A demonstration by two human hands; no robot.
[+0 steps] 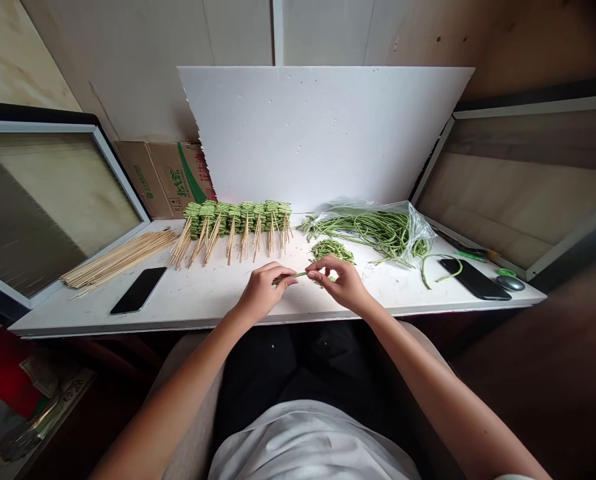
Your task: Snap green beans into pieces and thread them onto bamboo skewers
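A short length of green bean (299, 274) spans the gap between my two hands above the white table. My left hand (265, 288) is closed around its left part, with thumb and fingers pressed together. At the bean's right end, my right hand (342, 283) pinches with its fingertips. Just behind my right hand lies a small heap of cut bean pieces (333, 251), partly covered by the hand. Further left, bean pieces threaded on wooden skewers (238, 220) are stacked in a row, their bare stick ends pointing toward me.
Long uncut beans (378, 227) spill from a clear plastic bag (421, 230) at the back right. Loose bamboo skewers (123, 257) and a phone (139, 291) lie left. Another dark phone (475, 279), a single bean (425, 273) and a mouse (510, 283) are right. A white foam board (323, 133) stands behind.
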